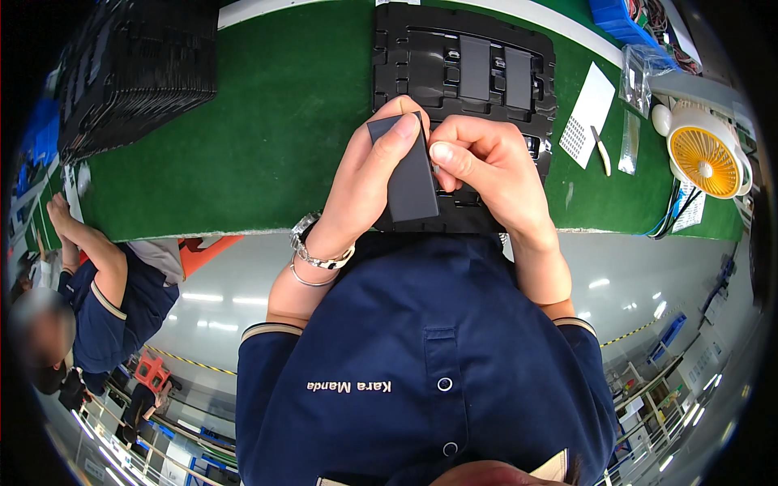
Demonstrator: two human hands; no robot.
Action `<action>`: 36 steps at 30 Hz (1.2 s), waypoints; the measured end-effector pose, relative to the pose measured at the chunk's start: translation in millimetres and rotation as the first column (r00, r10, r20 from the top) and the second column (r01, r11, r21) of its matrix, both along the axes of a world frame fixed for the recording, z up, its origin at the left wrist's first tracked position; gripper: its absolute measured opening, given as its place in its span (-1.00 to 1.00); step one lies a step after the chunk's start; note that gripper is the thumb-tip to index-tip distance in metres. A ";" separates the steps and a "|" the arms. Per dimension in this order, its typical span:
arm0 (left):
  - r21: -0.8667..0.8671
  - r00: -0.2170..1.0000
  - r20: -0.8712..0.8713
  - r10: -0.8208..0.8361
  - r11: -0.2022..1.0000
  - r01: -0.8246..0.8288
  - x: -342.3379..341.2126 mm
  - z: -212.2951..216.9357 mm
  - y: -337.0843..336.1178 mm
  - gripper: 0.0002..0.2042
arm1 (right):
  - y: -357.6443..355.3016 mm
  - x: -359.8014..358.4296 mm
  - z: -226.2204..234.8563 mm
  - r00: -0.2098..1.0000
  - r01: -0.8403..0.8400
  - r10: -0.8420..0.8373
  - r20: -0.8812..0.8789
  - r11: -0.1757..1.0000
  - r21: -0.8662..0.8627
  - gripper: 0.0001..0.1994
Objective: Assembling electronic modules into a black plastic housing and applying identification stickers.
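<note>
My left hand (377,158) is closed on a dark grey, flat rectangular block (413,190), thumb on top and fingers behind it. The block is tilted, its long side running toward me. Close against its right edge, my right hand (486,166) is closed in a pinch with thumb and forefinger together; whatever is between them is too small to make out. Under both hands lies a black moulded plastic tray (421,61). Two similar dark flat blocks, one on the left (475,69) and one on the right (518,79), rest in its far part.
A tall stack of black trays (142,77) stands at the left of the green tabletop (284,121). On the right are a white sticker sheet (587,113), a white-handled knife (601,151), clear plastic bags (634,81), a yellow-and-white fan (703,158) and a blue bin (620,24). Another person works at far left.
</note>
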State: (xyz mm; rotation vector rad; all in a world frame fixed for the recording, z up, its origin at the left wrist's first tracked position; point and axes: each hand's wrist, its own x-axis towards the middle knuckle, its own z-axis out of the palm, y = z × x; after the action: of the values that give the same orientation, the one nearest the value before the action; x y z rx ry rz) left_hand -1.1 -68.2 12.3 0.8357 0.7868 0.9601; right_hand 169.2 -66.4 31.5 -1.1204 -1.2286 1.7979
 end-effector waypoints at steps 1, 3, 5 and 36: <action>-0.008 1.000 -0.004 -0.011 1.000 0.011 -0.3 -0.1 0.4 -0.72 | 1.2 0.6 -1.9 1.000 -0.015 0.014 0.019 1.000 0.016 -0.75; -0.017 1.000 -0.007 -0.020 1.000 0.020 -0.7 -1.4 1.4 -0.72 | 1.3 0.8 -4.3 0.999 -0.031 0.030 0.039 0.999 0.031 -0.75; 0.048 0.994 -0.111 -0.013 0.999 0.019 -1.2 -3.8 2.7 -0.74 | 0.7 0.1 -5.9 0.993 -0.026 0.019 0.120 0.998 0.059 -0.75; 0.466 0.461 -0.850 0.253 0.770 0.437 -10.2 -14.2 76.5 -0.70 | 45.4 38.8 -34.3 0.525 -0.532 -0.338 0.781 0.586 0.611 -0.41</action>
State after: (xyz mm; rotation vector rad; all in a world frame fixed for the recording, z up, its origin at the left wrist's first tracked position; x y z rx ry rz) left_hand -11.3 8.2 -1.9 2.1069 1.3099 0.5984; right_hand 208.0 -21.1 -2.8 -1.3375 -2.4254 0.3341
